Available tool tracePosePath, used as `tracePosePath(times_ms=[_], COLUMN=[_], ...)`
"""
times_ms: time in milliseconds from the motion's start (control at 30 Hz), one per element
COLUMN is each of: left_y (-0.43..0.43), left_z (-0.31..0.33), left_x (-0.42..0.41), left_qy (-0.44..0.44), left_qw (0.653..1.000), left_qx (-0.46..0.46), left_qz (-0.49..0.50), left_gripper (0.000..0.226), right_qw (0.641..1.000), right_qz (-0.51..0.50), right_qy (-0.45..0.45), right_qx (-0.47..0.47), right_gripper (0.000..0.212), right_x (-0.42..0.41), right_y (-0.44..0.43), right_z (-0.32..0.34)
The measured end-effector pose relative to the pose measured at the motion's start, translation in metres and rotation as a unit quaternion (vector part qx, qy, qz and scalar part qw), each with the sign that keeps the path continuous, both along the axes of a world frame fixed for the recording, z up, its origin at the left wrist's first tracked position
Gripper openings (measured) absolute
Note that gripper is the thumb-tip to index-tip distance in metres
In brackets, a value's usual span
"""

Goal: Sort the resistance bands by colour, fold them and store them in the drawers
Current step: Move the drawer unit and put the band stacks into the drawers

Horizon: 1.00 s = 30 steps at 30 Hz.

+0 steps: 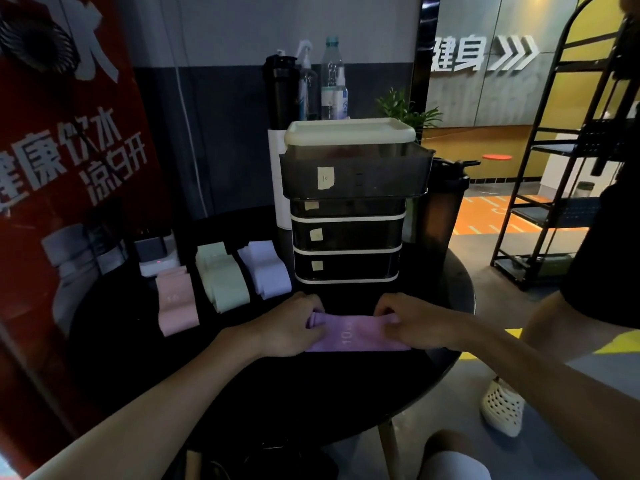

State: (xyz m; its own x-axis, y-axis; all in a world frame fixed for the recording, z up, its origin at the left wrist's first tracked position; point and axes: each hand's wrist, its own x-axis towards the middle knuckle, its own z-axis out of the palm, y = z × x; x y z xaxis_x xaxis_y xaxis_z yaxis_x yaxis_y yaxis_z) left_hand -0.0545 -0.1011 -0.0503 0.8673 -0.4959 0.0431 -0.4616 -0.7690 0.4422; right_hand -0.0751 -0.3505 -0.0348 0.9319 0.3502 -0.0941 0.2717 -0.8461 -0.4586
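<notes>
So this is the folding step, mid-way through one band. A purple resistance band point(356, 336) lies flat on the dark round bench point(311, 393), right in front of the drawer unit point(348, 237). The left hand point(294, 323) has its fingers curled and pinched on the band's left end, and that end looks a bit lifted and bunched. The right hand point(412, 323) is closed on the right end the same way, knuckles up. Both hands have hold of that one band, nothing else.

Off to the left the sorting looks done: a pink pile point(176, 303), a pale green pile point(221, 280) and a white or pale lilac pile point(265, 268) sit side by side, apart from each other. The top drawer point(356, 174) is pulled out and open; the three below look shut.

My guess for what's next: bring one end over to meet the other, press the fold flat, then lift it into the open drawer. Can't tell what's already in there, the plastic is too dark.
</notes>
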Motion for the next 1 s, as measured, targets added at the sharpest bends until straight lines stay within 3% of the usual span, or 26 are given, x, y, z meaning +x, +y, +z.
tracePosePath(times_ms=[133, 267, 333, 467, 633, 700, 867, 1000], left_y=[0.002, 0.007, 0.009, 0.011, 0.016, 0.018, 0.022, 0.021], left_z=[-0.001, -0.013, -0.015, -0.014, -0.005, 0.012, 0.092, 0.165], left_x=[-0.006, -0.006, -0.006, -0.008, -0.014, -0.015, -0.019, -0.020], left_qy=[-0.085, -0.104, -0.114, -0.112, -0.109, -0.119, -0.170, -0.246], left_qw=[0.995, 0.994, 0.993, 0.993, 0.991, 0.987, 0.972, 0.950], left_qx=[-0.051, 0.009, 0.012, 0.015, -0.069, -0.099, -0.157, -0.184], left_qz=[-0.017, -0.023, -0.029, -0.042, -0.036, -0.033, -0.053, -0.060], left_gripper=[0.014, 0.036, 0.035, 0.025, 0.007, 0.006, 0.019, 0.013], right_qw=[0.995, 0.995, 0.996, 0.994, 0.987, 0.981, 0.958, 0.929], right_qz=[-0.003, 0.014, 0.023, 0.035, 0.031, 0.040, 0.038, 0.026], right_qy=[-0.093, -0.096, -0.087, -0.105, -0.139, -0.162, -0.238, -0.308], right_qx=[0.032, -0.007, -0.016, 0.015, 0.076, 0.095, 0.155, 0.202], right_gripper=[0.016, 0.031, 0.040, 0.025, 0.009, 0.004, 0.017, 0.017], right_x=[-0.003, -0.003, -0.002, -0.005, -0.011, -0.013, -0.019, -0.020], right_y=[-0.001, 0.001, 0.001, 0.002, -0.003, -0.006, -0.009, -0.008], right_z=[-0.006, -0.014, -0.014, -0.012, -0.005, 0.008, 0.080, 0.145])
